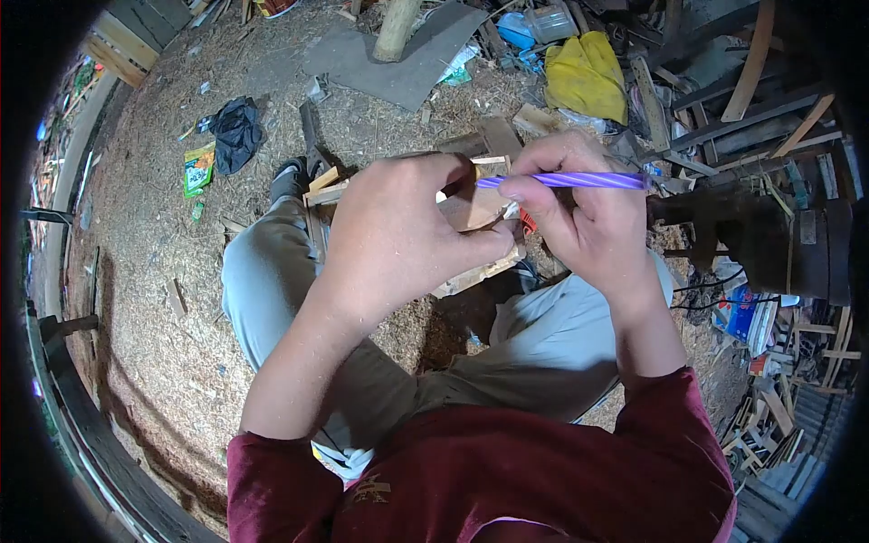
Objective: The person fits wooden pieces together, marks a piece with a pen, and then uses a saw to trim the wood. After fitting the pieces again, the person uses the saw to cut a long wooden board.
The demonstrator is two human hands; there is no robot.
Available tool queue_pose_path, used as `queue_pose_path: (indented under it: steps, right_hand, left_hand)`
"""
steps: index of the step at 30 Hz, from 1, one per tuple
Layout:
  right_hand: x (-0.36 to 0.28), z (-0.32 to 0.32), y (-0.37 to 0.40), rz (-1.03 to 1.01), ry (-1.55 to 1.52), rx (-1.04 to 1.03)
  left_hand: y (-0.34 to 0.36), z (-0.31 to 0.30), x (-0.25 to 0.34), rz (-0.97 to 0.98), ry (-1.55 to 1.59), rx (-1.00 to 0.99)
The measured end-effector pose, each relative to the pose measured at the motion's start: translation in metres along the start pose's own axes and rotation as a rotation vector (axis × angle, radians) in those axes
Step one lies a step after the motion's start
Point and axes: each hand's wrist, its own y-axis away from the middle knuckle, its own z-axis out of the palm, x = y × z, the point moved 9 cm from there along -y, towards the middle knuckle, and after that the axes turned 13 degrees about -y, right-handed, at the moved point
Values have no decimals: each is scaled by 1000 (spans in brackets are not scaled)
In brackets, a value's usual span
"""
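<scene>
I have my left hand [391, 222] curled on wood [472, 210], right hand [593, 222] pinching the pen [593, 180]; whether it's marked, I can't tell

A purple, spiral-striped pen [597, 181] is being held nearly level; a pale wooden piece [472, 212] is being gripped beside its tip.

- Outboard of the left leg [267, 271]: broad passage over the floor [145, 226]; low obstacle, one wood scrap [176, 297].
- Forward left: passage between the black bag [236, 136] and the grey sheet [394, 59].
- Forward right: yellow bag [587, 77] and piled timber [715, 127] obstruct.
- Right: dark block [769, 237] stands near the right hand [588, 217], restricting sideways travel.
- Below the hands: both thighs limit access.
</scene>
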Motion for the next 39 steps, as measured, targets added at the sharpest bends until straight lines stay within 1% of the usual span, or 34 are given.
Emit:
queue_pose_path:
  steps: [2, 5, 8, 11, 17, 20, 23, 26, 27, 28, 30, 31, 34, 35, 39]
  right_hand:
    - [-1, 0, 0, -9, 16, 1]
    - [-1, -1, 2, -12, 26, 11]
    - [3, -5, 4, 11, -56, 80]
    - [11, -7, 5, 94, -114, 109]
    - [6, -7, 5, 21, -123, 83]
    - [-2, -5, 3, -64, -57, 42]
    - [13, -8, 10, 124, -227, 131]
    - [16, -21, 8, 74, -575, 369]
    - [13, -25, 6, 49, -495, 344]
    - [15, -25, 4, 83, -467, 319]
    - [21, -22, 4, 157, -412, 272]
    - [30, -19, 7, 255, -404, 274]
    - [23, -13, 3, 275, -387, 165]
    - [28, -9, 5, 306, -475, 176]
    - [24, -8, 3, 279, -482, 110]
  left_hand:
    - [0, 1, 1, -2, -19, -25]
    - [0, -1, 1, 2, 1, 9]
    - [1, -5, 3, -17, 3, 18]
    - [1, -6, -1, -50, 7, 11]
    - [0, -4, -2, -46, 29, -23]
    - [1, -1, -3, -46, 36, -43]
    - [2, -5, -1, -23, 29, 24]
    - [-1, -8, 0, -31, 306, -15]
    - [-1, -6, -2, -46, 313, -104]
    - [-1, -4, -4, -54, 425, -120]
    - [0, 2, -7, -68, 649, -159]
    - [1, 3, -4, -56, 685, -206]
    - [0, -2, 3, 2, 722, -196]
    - [1, -1, 4, 1, 759, -210]
    - [1, 0, 2, 41, 688, -175]
